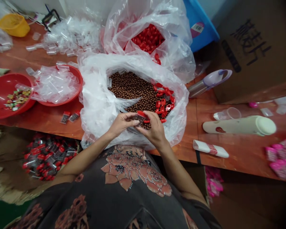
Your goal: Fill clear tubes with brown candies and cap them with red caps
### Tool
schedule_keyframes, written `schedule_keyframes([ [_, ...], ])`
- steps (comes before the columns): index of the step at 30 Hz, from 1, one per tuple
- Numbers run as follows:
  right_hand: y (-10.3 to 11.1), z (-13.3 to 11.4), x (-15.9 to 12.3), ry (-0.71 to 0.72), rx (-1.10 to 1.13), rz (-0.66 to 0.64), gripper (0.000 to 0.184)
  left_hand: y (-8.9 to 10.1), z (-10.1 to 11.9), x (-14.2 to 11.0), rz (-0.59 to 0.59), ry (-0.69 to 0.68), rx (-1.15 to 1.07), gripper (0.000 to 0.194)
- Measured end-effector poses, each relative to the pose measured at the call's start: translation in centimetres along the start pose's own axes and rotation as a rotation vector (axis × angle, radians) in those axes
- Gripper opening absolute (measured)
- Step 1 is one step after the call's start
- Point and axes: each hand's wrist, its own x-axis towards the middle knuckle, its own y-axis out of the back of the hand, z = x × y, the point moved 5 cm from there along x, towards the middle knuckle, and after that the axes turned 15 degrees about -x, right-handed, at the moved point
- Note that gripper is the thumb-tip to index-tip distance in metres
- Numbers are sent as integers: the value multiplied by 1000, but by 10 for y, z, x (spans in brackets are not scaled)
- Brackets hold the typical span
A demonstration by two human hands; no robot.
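Note:
My left hand point(121, 124) and my right hand point(154, 128) meet over the near edge of a clear plastic bag point(95, 95) full of small brown balls point(131, 87). Together they pinch a small clear container filled with brown balls point(138, 118). The fingers of my right hand press a red cap point(142, 114) onto its top. Loose red caps point(164, 100) lie on the balls at the right side of the bag.
A second bag of red caps point(148, 38) stands behind. Left are a red bowl of clear containers point(59, 84), a red bowl of sweets point(4, 95) and two filled containers point(69, 117). A box of filled containers point(46, 156) sits below. A thermos point(240, 125) lies on the right.

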Motion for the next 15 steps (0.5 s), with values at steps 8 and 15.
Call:
schedule_keyframes([
  [8, -3, -4, -9, -1, 55, -67, 83, -3, 1, -5, -2, 29, -12, 39],
  [15, 6, 11, 2, -436, 548, -143, 26, -4, 6, -9, 9, -21, 112, 41],
])
